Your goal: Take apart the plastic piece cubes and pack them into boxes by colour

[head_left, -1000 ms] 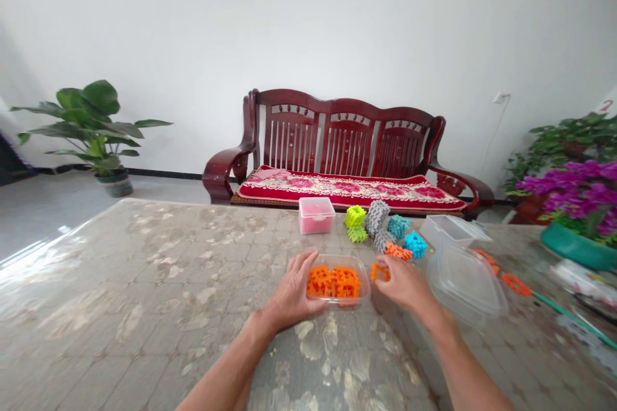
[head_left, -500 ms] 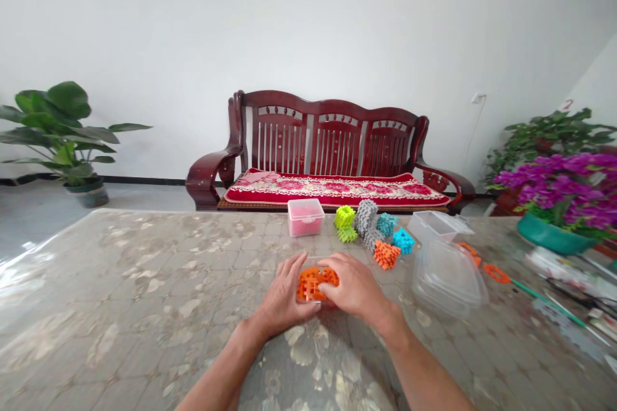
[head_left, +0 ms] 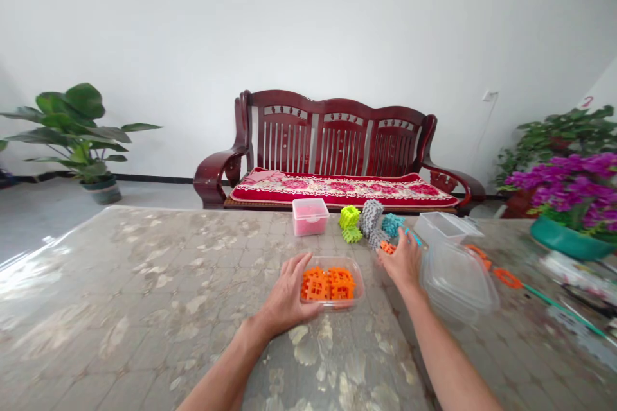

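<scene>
A clear plastic container [head_left: 357,298] holds orange interlocking pieces [head_left: 330,284] on the table in front of me. My left hand [head_left: 293,292] grips its left end, with the thumb along the near side and the fingers behind. Farther right, my right hand [head_left: 403,258] is wrapped round an orange block cluster [head_left: 387,247], which it mostly hides. Beside that hand are a grey block cluster [head_left: 372,218], a teal one [head_left: 392,225] and a partly covered blue one [head_left: 413,237]. A yellow-green cluster [head_left: 350,225] lies farther left.
A lidded box with pink contents [head_left: 310,217] stands behind the container. Clear lids [head_left: 457,279] and an open clear box [head_left: 441,226] lie to the right, near an orange ring on a green stick [head_left: 508,278]. A flower pot [head_left: 563,237] stands at far right.
My right hand has left the container and moved right and away from me to the orange block cluster. My left hand stays on the container. The view has shifted slightly left.
</scene>
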The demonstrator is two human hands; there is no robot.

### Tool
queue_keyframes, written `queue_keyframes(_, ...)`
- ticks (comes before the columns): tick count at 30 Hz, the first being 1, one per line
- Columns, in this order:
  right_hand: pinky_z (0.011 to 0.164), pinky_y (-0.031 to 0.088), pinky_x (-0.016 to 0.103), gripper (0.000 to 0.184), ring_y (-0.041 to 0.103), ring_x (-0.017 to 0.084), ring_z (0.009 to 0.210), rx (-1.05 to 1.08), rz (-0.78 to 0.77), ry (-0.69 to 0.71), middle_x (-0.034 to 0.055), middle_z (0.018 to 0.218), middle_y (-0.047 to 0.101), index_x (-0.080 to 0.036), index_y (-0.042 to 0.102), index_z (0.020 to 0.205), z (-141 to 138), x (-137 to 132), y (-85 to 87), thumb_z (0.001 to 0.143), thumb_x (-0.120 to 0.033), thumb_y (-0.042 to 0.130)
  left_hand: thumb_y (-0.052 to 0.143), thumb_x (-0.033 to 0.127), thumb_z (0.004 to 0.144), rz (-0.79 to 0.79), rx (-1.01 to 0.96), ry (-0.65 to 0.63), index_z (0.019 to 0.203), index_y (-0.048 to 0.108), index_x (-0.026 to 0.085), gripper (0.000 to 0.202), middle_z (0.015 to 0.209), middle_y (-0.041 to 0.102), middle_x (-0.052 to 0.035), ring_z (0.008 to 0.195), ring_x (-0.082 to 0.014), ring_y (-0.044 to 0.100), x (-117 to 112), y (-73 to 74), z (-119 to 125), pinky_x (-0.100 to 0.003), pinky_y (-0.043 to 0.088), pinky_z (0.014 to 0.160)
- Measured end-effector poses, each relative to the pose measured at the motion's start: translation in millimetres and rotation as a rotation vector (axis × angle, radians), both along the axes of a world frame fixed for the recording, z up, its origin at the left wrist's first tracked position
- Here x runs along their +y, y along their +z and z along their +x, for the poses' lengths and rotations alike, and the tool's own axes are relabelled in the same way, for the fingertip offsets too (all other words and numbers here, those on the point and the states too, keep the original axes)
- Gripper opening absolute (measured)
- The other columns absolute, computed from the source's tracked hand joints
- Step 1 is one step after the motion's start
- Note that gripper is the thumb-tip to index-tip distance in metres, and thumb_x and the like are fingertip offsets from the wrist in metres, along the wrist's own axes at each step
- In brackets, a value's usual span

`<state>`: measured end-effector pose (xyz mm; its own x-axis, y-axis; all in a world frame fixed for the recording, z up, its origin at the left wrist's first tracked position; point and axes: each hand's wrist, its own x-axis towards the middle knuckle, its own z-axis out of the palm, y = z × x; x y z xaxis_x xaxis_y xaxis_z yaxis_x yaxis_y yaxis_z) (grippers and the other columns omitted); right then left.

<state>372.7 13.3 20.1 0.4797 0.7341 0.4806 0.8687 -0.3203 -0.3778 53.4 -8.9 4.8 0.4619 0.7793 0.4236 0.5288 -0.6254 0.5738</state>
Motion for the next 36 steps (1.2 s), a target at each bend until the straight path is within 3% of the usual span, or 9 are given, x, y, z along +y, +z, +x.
queue_keyframes(7,0.091,0.046,0.035,0.056,0.057,0.028,0.116,0.107,-0.25,-0.022,0.0154,0.129,0.057,-0.017,0.053,0.13,7.6,2.8,-1.3,0.078,-0.035,0.062,0.075,0.028,0.067,-0.01,0.008,-0.008,0.148,0.029,0.018,0.094,0.145,0.042,-0.0169,0.134,-0.035,0.04,0.2,-0.9,-0.3,-0.054,0.036,0.113)
queue_keyframes(12,0.081,0.049,0.034,0.047,0.064,0.026,0.103,0.077,-0.366,-0.025,0.0125,0.121,0.062,-0.021,0.055,0.127,4.7,1.9,-6.0,0.082,-0.034,0.058,0.075,0.03,0.068,-0.013,0.002,-0.009,0.148,0.03,0.018,0.092,0.144,0.042,-0.0173,0.134,-0.0356,0.04,-0.4,1.4,0.0,-0.056,0.036,0.113)
queue_keyframes(17,0.08,0.049,0.037,0.042,0.064,0.028,0.101,-0.025,-0.265,0.038,0.0132,0.111,0.065,-0.021,0.058,0.124,-0.7,-5.7,-13.4,0.084,-0.031,0.056,0.074,0.025,0.066,-0.022,-0.002,-0.01,0.148,0.03,0.02,0.094,0.144,0.042,-0.0163,0.134,-0.0357,0.04,-0.6,1.6,0.0,-0.056,0.036,0.113)
queue_keyframes(23,0.089,0.047,0.044,0.043,0.061,0.031,0.104,-0.029,-0.116,0.136,0.0161,0.114,0.064,-0.017,0.056,0.127,-15.2,-23.2,-29.6,0.085,-0.028,0.054,0.075,0.024,0.064,-0.017,-0.002,-0.007,0.148,0.031,0.019,0.095,0.144,0.043,-0.017,0.134,-0.036,0.041,-0.9,1.4,0.1,-0.057,0.037,0.112)
queue_keyframes(27,0.093,0.046,0.045,0.037,0.059,0.029,0.107,0.045,-0.066,0.314,0.0125,0.115,0.064,-0.02,0.059,0.12,-28.6,-33.8,-31.2,0.083,-0.024,0.052,0.075,0.025,0.065,0.013,-0.016,0.0,0.148,0.033,0.019,0.093,0.143,0.045,-0.0163,0.133,-0.0353,0.043,0.2,-0.2,-0.5,-0.055,0.039,0.112)
queue_keyframes(32,0.1,0.045,0.039,0.04,0.059,0.023,0.11,0.215,-0.109,0.754,0.008,0.115,0.065,-0.021,0.061,0.112,-30.5,-35.3,-19.9,0.073,-0.014,0.055,0.077,0.032,0.068,0.032,-0.032,0.023,0.146,0.033,0.019,0.091,0.142,0.045,-0.017,0.133,-0.0349,0.044,2.9,-3.6,-5.9,-0.055,0.039,0.112)
queue_keyframes(36,0.107,0.041,0.04,0.048,0.059,0.022,0.117,0.347,-0.123,0.88,0.0083,0.121,0.064,-0.021,0.065,0.105,-20.5,-29.9,-17.2,0.06,-0.007,0.053,0.078,0.036,0.068,0.02,-0.044,0.062,0.144,0.036,0.017,0.088,0.141,0.047,-0.0174,0.132,-0.0344,0.046,2.6,-1.0,-11.8,-0.054,0.041,0.111)
